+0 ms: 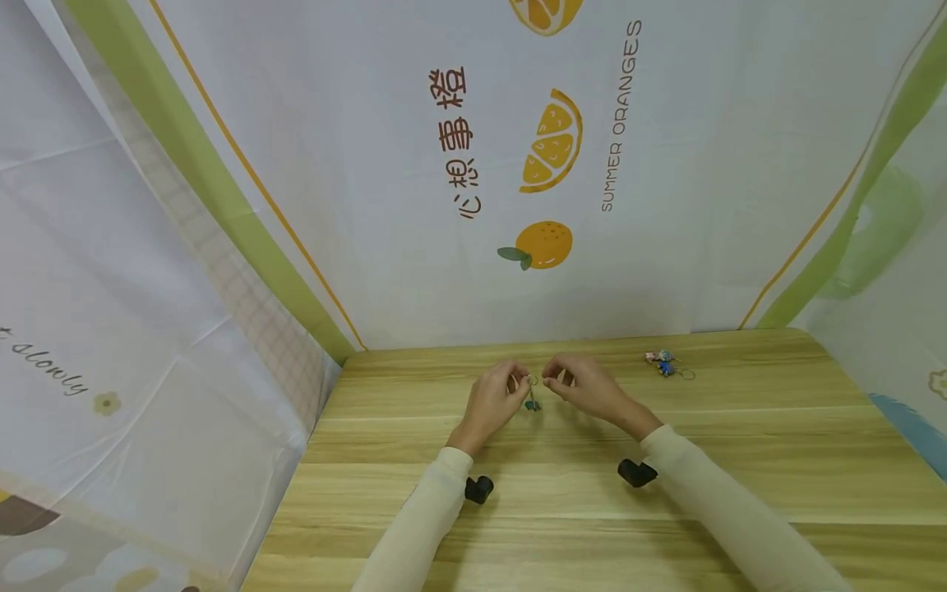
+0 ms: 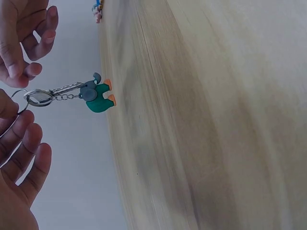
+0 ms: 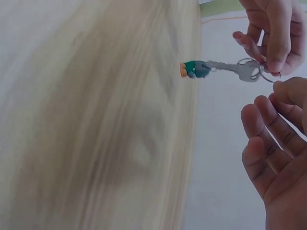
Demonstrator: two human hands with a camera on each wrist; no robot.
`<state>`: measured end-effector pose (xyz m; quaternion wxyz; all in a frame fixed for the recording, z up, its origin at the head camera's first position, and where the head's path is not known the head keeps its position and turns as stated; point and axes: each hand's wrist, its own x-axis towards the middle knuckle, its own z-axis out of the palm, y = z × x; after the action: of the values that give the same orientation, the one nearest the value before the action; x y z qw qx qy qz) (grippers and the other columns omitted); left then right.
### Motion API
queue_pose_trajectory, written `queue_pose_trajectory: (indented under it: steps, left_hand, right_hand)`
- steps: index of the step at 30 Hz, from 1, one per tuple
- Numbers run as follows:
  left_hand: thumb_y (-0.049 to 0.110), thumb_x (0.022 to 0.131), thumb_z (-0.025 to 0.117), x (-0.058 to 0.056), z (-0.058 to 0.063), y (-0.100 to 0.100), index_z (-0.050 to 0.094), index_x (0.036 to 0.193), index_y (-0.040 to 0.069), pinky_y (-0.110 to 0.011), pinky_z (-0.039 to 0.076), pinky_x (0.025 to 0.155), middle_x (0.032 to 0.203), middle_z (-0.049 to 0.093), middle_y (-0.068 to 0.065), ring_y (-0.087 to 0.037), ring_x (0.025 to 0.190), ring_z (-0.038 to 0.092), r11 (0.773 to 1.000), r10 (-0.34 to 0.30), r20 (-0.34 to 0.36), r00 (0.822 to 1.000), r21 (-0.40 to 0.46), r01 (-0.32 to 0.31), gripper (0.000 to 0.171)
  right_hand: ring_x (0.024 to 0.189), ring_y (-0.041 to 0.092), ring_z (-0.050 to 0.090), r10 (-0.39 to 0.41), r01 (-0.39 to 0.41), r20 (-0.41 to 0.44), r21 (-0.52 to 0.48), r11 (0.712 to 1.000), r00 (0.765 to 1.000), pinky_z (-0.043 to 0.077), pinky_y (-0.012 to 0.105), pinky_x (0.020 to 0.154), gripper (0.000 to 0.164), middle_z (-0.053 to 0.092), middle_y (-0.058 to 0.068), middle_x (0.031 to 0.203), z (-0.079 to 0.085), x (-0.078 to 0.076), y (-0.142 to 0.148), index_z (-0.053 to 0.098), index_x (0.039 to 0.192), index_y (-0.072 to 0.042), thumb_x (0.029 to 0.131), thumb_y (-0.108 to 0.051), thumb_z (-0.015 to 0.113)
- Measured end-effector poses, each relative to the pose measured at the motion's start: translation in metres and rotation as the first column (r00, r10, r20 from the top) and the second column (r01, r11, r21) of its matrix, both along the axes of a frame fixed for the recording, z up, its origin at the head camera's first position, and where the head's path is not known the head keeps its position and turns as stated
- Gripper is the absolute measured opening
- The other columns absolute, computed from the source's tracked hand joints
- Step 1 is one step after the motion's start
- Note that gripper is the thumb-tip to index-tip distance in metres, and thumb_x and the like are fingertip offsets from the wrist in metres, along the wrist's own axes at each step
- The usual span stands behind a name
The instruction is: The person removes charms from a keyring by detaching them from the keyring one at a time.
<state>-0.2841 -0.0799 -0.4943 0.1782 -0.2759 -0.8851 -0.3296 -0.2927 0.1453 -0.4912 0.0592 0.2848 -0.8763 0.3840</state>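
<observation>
Above the tabletop, my left hand [image 1: 491,403] pinches a thin key ring [image 2: 22,90] between thumb and finger. From it hang a second metal ring [image 2: 39,98], a silver key [image 3: 248,70] and a short chain. At the chain's end dangles a small green and grey figure charm [image 2: 98,98] with orange feet. Facing it is my right hand [image 1: 588,388], its thumb and index tips close together at the ring's edge. Whether they grip the ring or only come near it, I cannot tell. The other right fingers are loosely curled.
Toward the back right of the wooden table [image 1: 399,510] lies a cluster of small figure charms [image 1: 666,368] with a ring. Black wrist pieces [image 1: 636,473] show beside both forearms. A printed white cloth [image 1: 370,205] hangs along the table's back edge.
</observation>
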Motion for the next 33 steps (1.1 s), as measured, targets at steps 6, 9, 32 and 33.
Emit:
queue_pose_trajectory:
  steps: [6,9,32,33]
  left_hand:
    - [0.012,0.105,0.066,0.001,0.000,0.000,0.073,0.107,0.008,-0.017,0.046,0.060,0.091,0.073,-0.004,-0.009,0.071,0.061,1.000,0.000,0.008,1.000,-0.007,0.000,0.009]
    - [0.012,0.104,0.066,0.001,0.001,0.000,0.073,0.108,0.008,-0.017,0.046,0.060,0.092,0.072,-0.004,-0.009,0.071,0.060,1.000,0.000,0.014,1.000,-0.004,0.000,0.008]
    - [0.002,0.104,0.062,0.001,0.000,-0.003,0.074,0.122,0.007,-0.021,0.055,0.070,0.100,0.075,-0.005,-0.011,0.078,0.065,0.989,-0.144,0.017,0.989,-0.005,0.145,0.023]
    - [0.001,0.104,0.062,0.001,0.000,-0.003,0.075,0.122,0.008,-0.021,0.055,0.070,0.101,0.075,-0.004,-0.011,0.078,0.065,0.988,-0.155,0.009,0.988,-0.008,0.155,0.024]
  right_hand:
    - [0.069,0.011,0.066,0.012,-0.010,0.043,-0.054,0.998,0.999,0.054,0.027,0.060,0.012,0.076,0.006,0.103,-0.005,0.005,-0.006,0.073,0.114,-0.013,0.106,-0.019,0.069]
    - [0.068,0.012,0.066,0.011,-0.008,0.053,-0.067,0.998,0.999,0.053,0.027,0.058,0.012,0.076,0.008,0.104,-0.008,0.005,-0.009,0.073,0.115,-0.013,0.106,-0.019,0.069]
    - [0.066,0.031,0.068,-0.013,0.034,0.187,-0.110,0.993,0.982,0.052,0.031,0.054,0.012,0.071,0.016,0.093,-0.013,0.002,-0.011,0.066,0.110,-0.011,0.111,-0.020,0.059]
    - [0.065,0.030,0.067,-0.005,0.028,0.194,-0.113,0.993,0.981,0.052,0.031,0.055,0.013,0.070,0.017,0.092,-0.013,0.001,-0.010,0.066,0.109,-0.010,0.111,-0.020,0.058]
